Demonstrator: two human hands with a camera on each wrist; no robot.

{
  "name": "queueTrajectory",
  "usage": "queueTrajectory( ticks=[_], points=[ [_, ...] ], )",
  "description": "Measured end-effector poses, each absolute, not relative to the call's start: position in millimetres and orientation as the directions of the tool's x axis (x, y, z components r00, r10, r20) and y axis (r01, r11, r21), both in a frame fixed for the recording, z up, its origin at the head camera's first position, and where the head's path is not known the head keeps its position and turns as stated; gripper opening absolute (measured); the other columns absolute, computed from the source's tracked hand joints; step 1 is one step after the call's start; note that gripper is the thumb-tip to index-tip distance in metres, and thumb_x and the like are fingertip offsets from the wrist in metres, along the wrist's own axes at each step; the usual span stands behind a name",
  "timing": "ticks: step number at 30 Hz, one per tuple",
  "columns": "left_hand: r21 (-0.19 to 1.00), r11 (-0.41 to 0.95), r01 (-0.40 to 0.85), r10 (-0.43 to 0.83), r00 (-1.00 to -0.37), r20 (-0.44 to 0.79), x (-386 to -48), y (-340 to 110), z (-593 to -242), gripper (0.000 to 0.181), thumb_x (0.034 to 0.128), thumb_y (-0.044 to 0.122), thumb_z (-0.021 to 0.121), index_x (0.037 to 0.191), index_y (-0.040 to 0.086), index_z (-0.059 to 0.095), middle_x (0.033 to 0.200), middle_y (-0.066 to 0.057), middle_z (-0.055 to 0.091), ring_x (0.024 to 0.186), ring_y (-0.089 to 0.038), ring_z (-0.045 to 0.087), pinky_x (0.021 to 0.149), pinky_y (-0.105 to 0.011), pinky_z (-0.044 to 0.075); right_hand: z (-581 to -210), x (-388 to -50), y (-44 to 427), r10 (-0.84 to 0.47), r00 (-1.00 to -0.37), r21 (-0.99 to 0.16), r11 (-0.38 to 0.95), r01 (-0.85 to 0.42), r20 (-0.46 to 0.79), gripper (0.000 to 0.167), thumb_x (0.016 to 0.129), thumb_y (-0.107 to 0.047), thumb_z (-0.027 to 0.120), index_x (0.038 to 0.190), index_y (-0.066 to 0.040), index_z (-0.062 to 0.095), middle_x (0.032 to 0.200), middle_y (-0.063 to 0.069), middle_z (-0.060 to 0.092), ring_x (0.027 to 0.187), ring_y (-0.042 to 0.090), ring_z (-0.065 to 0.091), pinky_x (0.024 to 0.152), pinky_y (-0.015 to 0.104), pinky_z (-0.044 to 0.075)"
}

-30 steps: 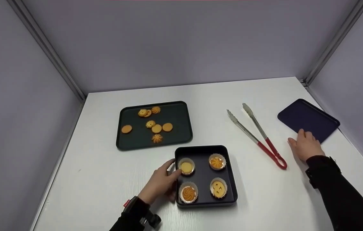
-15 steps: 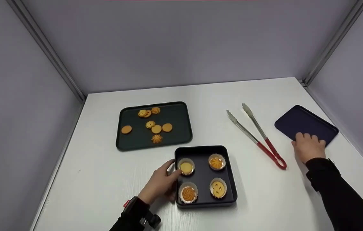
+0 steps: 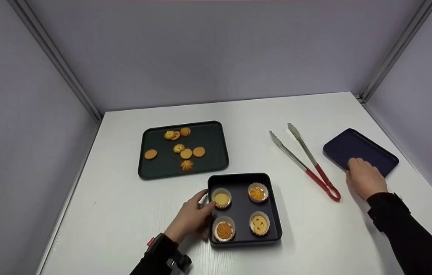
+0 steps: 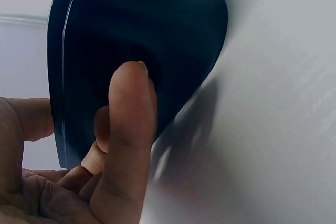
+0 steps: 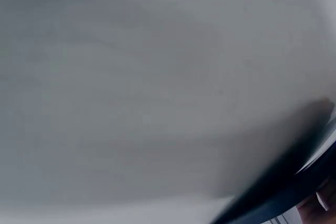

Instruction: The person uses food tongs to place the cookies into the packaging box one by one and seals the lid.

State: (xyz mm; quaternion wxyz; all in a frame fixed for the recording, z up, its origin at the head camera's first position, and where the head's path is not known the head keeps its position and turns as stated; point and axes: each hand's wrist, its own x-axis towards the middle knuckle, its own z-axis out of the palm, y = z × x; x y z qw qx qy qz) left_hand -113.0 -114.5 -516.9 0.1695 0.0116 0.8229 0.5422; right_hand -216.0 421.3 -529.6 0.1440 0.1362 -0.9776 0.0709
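In the head view, my left hand holds the left wall of a square dark baking pan, thumb at the rim, fingers against the outside. Four-sided and deep, the pan also fills much of the left wrist view. Inside it sit several cookies in paper cups, among them a plain round one and a swirled one. At the right, my right hand grips the near edge of a small dark purple tray; its fingertips are partly hidden. The tray cuts across a corner of the right wrist view.
A dark green tray with several loose cookies lies behind the pan, to the left. Between the pan and the purple tray rest spread metal tongs with red handles. Grey panels enclose the white table.
My right hand has closed on the purple tray's near edge. The tray has slid toward me and slightly left. My left hand and the baking pan have stayed put.
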Motion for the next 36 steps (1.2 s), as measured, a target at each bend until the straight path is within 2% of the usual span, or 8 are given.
queueTrajectory(
  ticks=[5,11,18,22,25,31,36],
  points=[
    [0.9,0.406,-0.159,0.205,-0.944,-0.26,-113,-115,-518,0.066,0.1033,0.035,0.06,0.158,0.006,0.038,0.079,-0.002,0.063,0.056,-0.011,0.053,0.056,-0.031,0.048,-523,-213,419,-0.244,-0.919,-0.098,0.953,-0.286,0.311,0.009,0.091,0.007,0.06,0.09,0.005,0.051,0.079,0.022,0.054,0.066,0.039,0.055,0.057,0.054,0.042],
    [0.895,0.42,-0.152,0.199,-0.946,-0.254,-114,-115,-518,0.065,0.1032,0.035,0.06,0.157,0.006,0.039,0.078,0.0,0.061,0.06,-0.011,0.052,0.058,-0.029,0.046,-513,-211,418,-0.219,-0.91,-0.112,0.955,-0.273,0.352,0.013,0.09,0.014,0.056,0.091,0.005,0.047,0.082,0.024,0.052,0.068,0.04,0.054,0.059,0.052,0.04],
    [0.897,0.404,-0.181,0.213,-0.935,-0.285,-115,-114,-519,0.067,0.1035,0.038,0.059,0.159,0.008,0.036,0.079,-0.002,0.061,0.053,-0.011,0.051,0.052,-0.029,0.047,-497,-208,417,-0.136,-0.887,-0.2,0.949,-0.244,0.441,0.013,0.088,0.013,0.058,0.091,0.005,0.048,0.085,0.026,0.054,0.072,0.045,0.057,0.06,0.056,0.043],
    [0.895,0.409,-0.177,0.21,-0.937,-0.281,-114,-113,-518,0.067,0.1032,0.037,0.06,0.158,0.007,0.037,0.08,-0.002,0.061,0.058,-0.012,0.053,0.056,-0.031,0.048,-486,-204,415,-0.097,-0.867,-0.252,0.936,-0.246,0.488,0.015,0.088,0.013,0.059,0.093,0.005,0.047,0.088,0.026,0.054,0.074,0.045,0.056,0.061,0.059,0.044],
    [0.893,0.415,-0.172,0.207,-0.938,-0.277,-114,-113,-518,0.066,0.1032,0.037,0.06,0.158,0.007,0.038,0.08,-0.002,0.06,0.06,-0.012,0.053,0.058,-0.031,0.048,-476,-199,411,-0.075,-0.847,-0.28,0.925,-0.256,0.527,0.015,0.088,0.013,0.059,0.097,0.007,0.049,0.09,0.026,0.054,0.074,0.045,0.056,0.063,0.059,0.045],
    [0.894,0.42,-0.154,0.208,-0.943,-0.26,-114,-113,-518,0.066,0.1032,0.036,0.06,0.157,0.006,0.038,0.075,0.0,0.057,0.057,-0.011,0.05,0.054,-0.029,0.045,-451,-190,396,-0.025,-0.773,-0.318,0.902,-0.29,0.634,0.012,0.089,0.013,0.058,0.099,0.009,0.051,0.089,0.026,0.053,0.068,0.05,0.057,0.058,0.063,0.043],
    [0.898,0.41,-0.161,0.211,-0.941,-0.265,-114,-114,-519,0.066,0.1036,0.036,0.06,0.158,0.007,0.037,0.078,-0.002,0.06,0.055,-0.011,0.05,0.052,-0.028,0.045,-435,-182,382,-0.054,-0.72,-0.294,0.89,-0.348,0.691,0.014,0.086,0.015,0.058,0.097,0.01,0.05,0.089,0.026,0.051,0.077,0.045,0.053,0.065,0.054,0.041]
  ],
)
